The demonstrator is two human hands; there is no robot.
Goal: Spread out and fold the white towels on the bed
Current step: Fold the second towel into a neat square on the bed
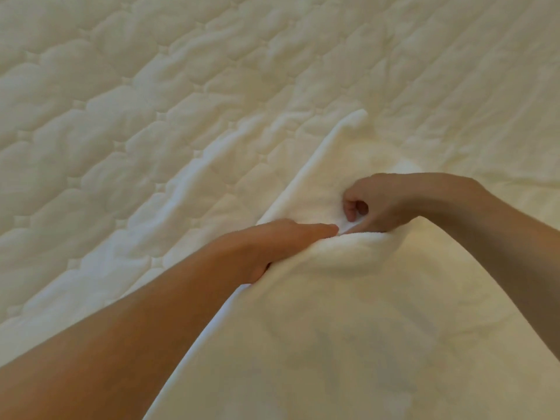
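Both hands grip one white towel (pixel 348 328): left hand (pixel 272 247) clutching its edge, right hand (pixel 375 204) pinching a fold. It lies rumpled on the bed (pixel 151 101); spreading seems unfinished, folding not begun.

White towel (pixel 348 322) is lying on the quilted bed (pixel 121 101), plush, cream-toned in this light, covering the lower right. Its long left edge is running diagonally up and away to a small curled corner beyond the fingers. A raised fold is bunching between the two hands, just below the left hand (pixel 278 241) fingertips and under the right hand (pixel 381 204) curled fingers. Bed quilting is showing left of the fingers.
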